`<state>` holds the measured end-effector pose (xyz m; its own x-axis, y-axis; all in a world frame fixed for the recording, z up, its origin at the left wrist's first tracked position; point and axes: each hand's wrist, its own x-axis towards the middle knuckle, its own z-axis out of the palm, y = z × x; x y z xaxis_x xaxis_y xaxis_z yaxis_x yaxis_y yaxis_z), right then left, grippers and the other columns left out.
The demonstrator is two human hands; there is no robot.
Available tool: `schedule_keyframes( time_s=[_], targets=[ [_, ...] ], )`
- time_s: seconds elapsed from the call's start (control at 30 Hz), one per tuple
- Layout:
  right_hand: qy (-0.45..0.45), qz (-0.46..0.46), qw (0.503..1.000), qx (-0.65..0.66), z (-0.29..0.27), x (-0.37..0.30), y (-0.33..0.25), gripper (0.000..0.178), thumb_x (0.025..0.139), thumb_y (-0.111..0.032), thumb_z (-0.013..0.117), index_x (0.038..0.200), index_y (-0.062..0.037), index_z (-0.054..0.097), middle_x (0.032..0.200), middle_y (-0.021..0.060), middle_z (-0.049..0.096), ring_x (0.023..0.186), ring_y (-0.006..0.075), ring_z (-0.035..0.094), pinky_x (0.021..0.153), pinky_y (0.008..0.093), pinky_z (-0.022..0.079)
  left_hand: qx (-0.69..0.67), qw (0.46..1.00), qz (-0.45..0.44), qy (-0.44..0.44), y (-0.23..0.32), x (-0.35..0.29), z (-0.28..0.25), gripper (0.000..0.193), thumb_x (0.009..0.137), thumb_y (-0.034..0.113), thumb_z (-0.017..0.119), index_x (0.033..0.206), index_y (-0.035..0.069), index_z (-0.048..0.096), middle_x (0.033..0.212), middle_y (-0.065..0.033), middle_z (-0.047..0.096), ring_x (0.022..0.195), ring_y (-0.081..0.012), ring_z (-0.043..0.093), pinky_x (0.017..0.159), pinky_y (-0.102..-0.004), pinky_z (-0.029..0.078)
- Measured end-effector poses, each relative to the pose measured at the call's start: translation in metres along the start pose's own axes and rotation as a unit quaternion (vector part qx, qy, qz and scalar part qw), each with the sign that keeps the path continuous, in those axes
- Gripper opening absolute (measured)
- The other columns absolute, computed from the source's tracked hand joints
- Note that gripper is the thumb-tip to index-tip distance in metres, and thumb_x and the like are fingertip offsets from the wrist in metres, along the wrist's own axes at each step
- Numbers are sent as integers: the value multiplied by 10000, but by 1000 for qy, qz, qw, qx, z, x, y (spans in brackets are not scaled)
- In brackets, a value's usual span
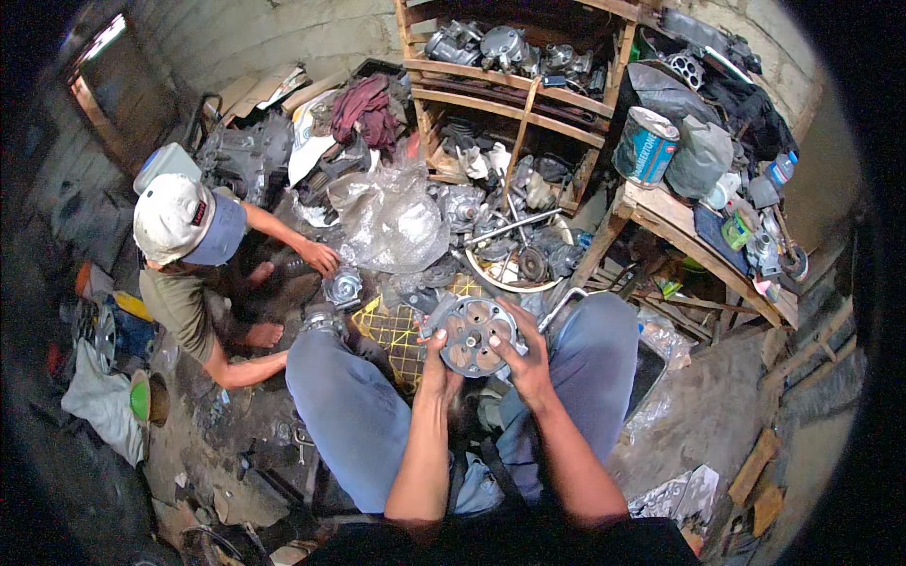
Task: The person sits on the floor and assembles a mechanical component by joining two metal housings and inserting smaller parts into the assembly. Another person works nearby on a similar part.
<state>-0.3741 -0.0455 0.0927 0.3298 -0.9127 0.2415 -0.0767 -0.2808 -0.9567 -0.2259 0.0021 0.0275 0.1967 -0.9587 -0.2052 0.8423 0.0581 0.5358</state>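
Observation:
Between my knees I hold up a round metal engine part [468,353], a grey disc with a hub at its centre and several round openings about it; it looks like a clutch basket. My left hand [438,366] is closed on its left edge, the thumb up along the rim. My right hand [527,351] grips the right side, its thumb lying on the disc's face. Below and beyond the part is a yellow crate with a grid pattern [385,332]. A bent metal rod [563,307] shows just right of my right hand.
A co-worker in a white and blue cap [175,219] crouches at left, one hand [319,258] near a metal part [343,286]. Ahead lie plastic sheeting [392,222] and a round tub of metal parts [517,285]. A wooden shelf [510,80] and a bench with a blue can [646,149] stand beyond.

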Motion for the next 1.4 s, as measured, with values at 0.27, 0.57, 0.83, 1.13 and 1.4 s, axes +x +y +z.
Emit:
schedule_keyframes(
  time_s=[0.27, 0.57, 0.83, 1.13, 1.4],
  targets=[
    [8, 80, 992, 101, 2, 5, 11, 469, 971, -346, 518, 1291, -12, 597, 1308, 175, 572, 1257, 275, 485, 1086, 365, 325, 21, 999, 6, 36, 3, -4, 9, 639, 934, 465, 534, 1399, 41, 423, 1379, -141, 518, 1256, -301, 517, 1066, -451, 414],
    [42, 318, 935, 152, 11, 6, 32, 460, 946, -312, 609, 1276, 9, 601, 1230, 122, 632, 1115, 203, 568, 987, 326, 416, 75, 979, -166, 91, 3, -2, 14, 822, 815, 749, 494, 1428, 206, 420, 1438, -86, 479, 1254, -372, 504, 908, -733, 363],
    [28, 313, 931, 186, 6, 4, 28, 433, 919, -245, 646, 1262, 15, 609, 1180, 106, 652, 1061, 194, 597, 945, 314, 444, 74, 979, -145, 120, -3, -6, 21, 798, 795, 707, 539, 1386, 175, 472, 1369, -104, 542, 1204, -344, 544, 895, -672, 389],
    [22, 297, 927, 227, 4, 0, 19, 429, 911, -243, 650, 1260, 3, 614, 1205, 101, 645, 1099, 195, 585, 980, 319, 428, 95, 981, -125, 117, -4, -9, 18, 699, 854, 614, 521, 1384, 163, 462, 1380, -105, 534, 1203, -370, 549, 867, -719, 400],
    [36, 270, 940, 204, 2, -1, 25, 463, 918, -250, 643, 1294, 13, 584, 1254, 110, 620, 1142, 195, 562, 1002, 318, 409, 66, 988, -81, 118, -6, -10, 33, 777, 886, 709, 449, 1412, 138, 434, 1363, -107, 542, 1201, -304, 565, 982, -515, 463]
  ],
)
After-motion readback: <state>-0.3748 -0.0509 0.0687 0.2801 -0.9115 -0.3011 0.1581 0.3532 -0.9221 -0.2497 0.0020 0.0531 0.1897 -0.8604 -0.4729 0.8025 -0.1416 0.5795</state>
